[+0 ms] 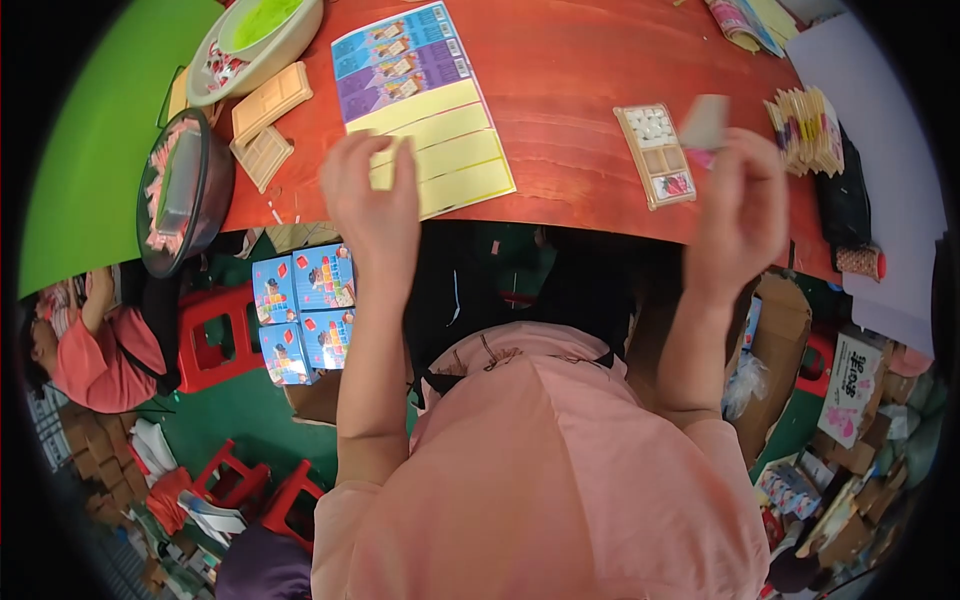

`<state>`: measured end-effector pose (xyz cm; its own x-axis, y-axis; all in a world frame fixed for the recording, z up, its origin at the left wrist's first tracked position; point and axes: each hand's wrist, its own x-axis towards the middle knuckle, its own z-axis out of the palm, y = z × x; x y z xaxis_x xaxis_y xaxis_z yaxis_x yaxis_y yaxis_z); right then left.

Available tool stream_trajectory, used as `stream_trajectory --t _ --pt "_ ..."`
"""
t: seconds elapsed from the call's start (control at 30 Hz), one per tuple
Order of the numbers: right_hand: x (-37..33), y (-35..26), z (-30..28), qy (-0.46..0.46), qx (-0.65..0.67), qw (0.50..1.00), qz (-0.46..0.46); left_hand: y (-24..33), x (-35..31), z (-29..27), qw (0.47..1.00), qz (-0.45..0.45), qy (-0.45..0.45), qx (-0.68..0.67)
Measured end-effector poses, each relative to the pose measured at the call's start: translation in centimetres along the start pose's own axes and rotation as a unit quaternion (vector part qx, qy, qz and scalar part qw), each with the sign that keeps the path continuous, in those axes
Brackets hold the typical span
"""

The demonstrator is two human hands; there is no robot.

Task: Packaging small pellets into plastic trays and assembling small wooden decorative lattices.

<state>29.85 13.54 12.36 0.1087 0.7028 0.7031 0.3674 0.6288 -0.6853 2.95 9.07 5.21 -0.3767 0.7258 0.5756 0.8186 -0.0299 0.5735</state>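
Observation:
Over the near part of a printed label sheet [445,150], with blue and purple labels at its far end and bare yellow strips nearer me, hovers my left hand [375,195]. Its thumb and index finger stand apart and nothing shows between them. To the right, my right hand [740,205] is raised with its fingers pinched on a small pale flat piece [705,122], smeared by motion. Just left of that hand lies a tan compartment tray [655,160]. White pieces fill its far section, and a red-and-white packet sits in the near one.
Stacked tan trays [272,104], a black basin [193,205] of pink packets and a white basin [268,66] stand at the left. A bundle of cards [806,130] lies at the right edge. Blue printed boxes [305,310] and red stools [220,340] are below the table; another person [115,355] is at left.

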Motion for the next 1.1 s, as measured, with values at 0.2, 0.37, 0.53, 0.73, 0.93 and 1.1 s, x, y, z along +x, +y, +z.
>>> stream_trajectory --t 0.2,0.37,0.53,0.73,0.93,1.1 --pt "-5.5 -1.4 4.4 -0.175 -0.080 0.962 -0.196 10.9 -3.7 -0.9 0.767 -0.298 -0.142 -0.550" --pt "-4.7 1.3 0.6 -0.108 -0.124 0.978 -0.129 8.9 -2.9 -0.1 0.693 -0.361 -0.128 -0.611" --pt "-5.1 3.0 -1.6 -0.142 0.146 0.953 0.224 10.1 -3.6 -0.2 0.624 -0.372 -0.199 -0.658" --pt "-8.1 3.8 -4.8 -0.065 0.311 0.860 0.400 11.6 -6.0 0.5 0.615 -0.471 -0.234 -0.588" --pt "-8.2 5.8 -8.6 -0.084 0.170 0.904 0.383 10.1 -8.5 3.8 0.660 -0.496 -0.321 -0.464" --pt "-4.7 9.8 -10.0 -0.106 0.084 0.936 0.325 13.5 -6.5 7.5 0.691 -0.479 -0.286 -0.459"
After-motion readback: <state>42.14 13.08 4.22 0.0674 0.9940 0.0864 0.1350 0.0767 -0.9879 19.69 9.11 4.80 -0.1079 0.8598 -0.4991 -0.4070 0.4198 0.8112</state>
